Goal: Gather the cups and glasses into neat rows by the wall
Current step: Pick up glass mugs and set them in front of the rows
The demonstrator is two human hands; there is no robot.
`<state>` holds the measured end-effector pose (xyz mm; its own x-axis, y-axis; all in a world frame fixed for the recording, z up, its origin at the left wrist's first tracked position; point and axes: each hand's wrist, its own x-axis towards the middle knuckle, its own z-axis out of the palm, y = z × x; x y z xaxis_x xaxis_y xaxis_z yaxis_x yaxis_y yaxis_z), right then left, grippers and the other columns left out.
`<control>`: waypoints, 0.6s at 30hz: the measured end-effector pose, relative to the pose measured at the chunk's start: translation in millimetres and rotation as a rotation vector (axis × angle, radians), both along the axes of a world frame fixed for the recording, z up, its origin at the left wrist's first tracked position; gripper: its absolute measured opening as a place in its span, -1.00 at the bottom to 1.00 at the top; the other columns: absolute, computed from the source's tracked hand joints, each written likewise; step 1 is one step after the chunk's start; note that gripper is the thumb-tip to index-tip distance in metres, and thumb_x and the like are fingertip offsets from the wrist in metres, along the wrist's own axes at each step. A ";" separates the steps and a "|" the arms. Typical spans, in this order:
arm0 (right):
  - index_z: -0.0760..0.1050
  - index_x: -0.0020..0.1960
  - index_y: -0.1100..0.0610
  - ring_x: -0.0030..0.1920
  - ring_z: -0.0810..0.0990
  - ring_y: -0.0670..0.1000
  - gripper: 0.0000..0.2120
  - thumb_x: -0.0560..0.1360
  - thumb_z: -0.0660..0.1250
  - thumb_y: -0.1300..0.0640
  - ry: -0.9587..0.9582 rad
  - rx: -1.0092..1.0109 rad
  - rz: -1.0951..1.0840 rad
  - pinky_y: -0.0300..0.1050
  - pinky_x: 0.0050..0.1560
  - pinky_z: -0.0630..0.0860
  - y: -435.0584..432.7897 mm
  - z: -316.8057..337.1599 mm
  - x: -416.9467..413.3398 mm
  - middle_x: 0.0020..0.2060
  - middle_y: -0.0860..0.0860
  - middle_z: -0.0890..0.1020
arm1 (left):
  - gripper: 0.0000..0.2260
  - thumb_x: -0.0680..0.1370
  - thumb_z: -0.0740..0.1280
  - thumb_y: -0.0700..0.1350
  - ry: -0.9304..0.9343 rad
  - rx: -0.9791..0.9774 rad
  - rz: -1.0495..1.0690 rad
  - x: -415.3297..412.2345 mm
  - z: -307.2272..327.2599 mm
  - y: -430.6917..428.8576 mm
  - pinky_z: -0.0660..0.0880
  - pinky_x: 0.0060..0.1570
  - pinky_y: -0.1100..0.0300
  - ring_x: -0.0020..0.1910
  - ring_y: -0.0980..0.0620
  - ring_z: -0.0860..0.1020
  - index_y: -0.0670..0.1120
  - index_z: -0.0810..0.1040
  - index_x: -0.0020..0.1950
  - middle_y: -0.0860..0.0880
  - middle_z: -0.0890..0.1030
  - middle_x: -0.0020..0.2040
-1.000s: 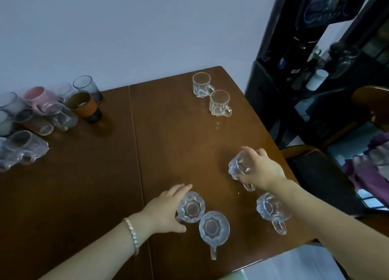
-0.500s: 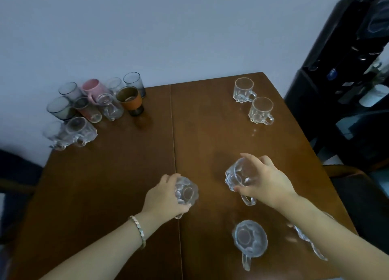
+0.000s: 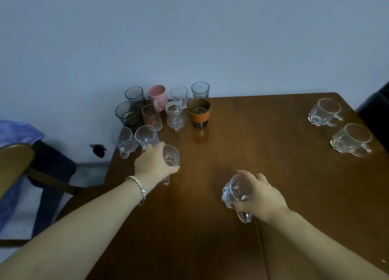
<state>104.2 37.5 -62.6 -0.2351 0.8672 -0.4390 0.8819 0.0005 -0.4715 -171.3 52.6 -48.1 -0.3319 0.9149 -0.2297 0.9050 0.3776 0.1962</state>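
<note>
Each hand grips one clear mug: the left hand [image 3: 154,164] beside ten cups [image 3: 168,109] clustered ahead by the wall, the right hand [image 3: 260,195] mid-worktop [image 3: 252,153]. Two more mugs [image 3: 336,126] stand far right.

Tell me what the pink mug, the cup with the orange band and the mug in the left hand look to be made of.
Pink mug: opaque with a soft sheen, likely glazed ceramic, possibly plastic.
Banded cup: dark see-through wall, so tinted glass; the orange band looks matte, perhaps silicone or leather, which cannot be told.
Mug in the left hand: clear, faceted, the table showing through, so pressed glass.
</note>
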 end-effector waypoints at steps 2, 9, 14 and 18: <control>0.14 0.43 -0.21 -0.03 0.63 -0.02 -0.18 0.29 0.48 -0.17 0.014 -0.014 -0.043 -0.15 -0.09 0.61 5.4 -9.8 -27.5 0.20 -0.07 0.40 | -0.22 0.32 0.45 0.26 0.017 0.015 -0.053 -13.5 -6.3 26.9 0.54 0.06 -0.02 0.23 -0.17 0.50 -0.03 0.28 0.43 -0.14 0.43 0.30; 0.12 0.46 -0.19 0.02 0.61 0.03 -0.19 0.33 0.45 -0.19 -0.072 -0.017 -0.112 -0.23 -0.20 0.48 47.9 -27.5 -92.9 0.24 -0.04 0.38 | -0.30 0.36 0.47 0.16 0.024 -0.028 -0.125 -29.5 -27.1 95.0 0.50 0.15 0.01 0.28 -0.19 0.46 -0.14 0.33 0.37 -0.17 0.42 0.30; 0.10 0.46 -0.19 0.01 0.61 0.05 -0.19 0.34 0.44 -0.18 -0.122 0.049 -0.168 -0.16 -0.18 0.56 104.2 -33.6 -128.9 0.23 0.00 0.38 | -0.31 0.40 0.44 0.16 0.017 -0.056 -0.171 -38.5 -45.4 113.1 0.50 0.12 0.05 0.25 -0.16 0.47 -0.19 0.33 0.37 -0.14 0.38 0.30; 0.09 0.47 -0.16 0.02 0.60 0.11 -0.19 0.35 0.43 -0.17 -0.182 0.092 -0.167 -0.07 -0.12 0.61 145.6 -45.8 -154.7 0.24 0.05 0.37 | -0.30 0.41 0.40 0.20 0.026 -0.045 -0.188 -40.0 -55.5 121.7 0.49 0.12 0.07 0.21 -0.15 0.47 -0.23 0.33 0.37 -0.16 0.38 0.27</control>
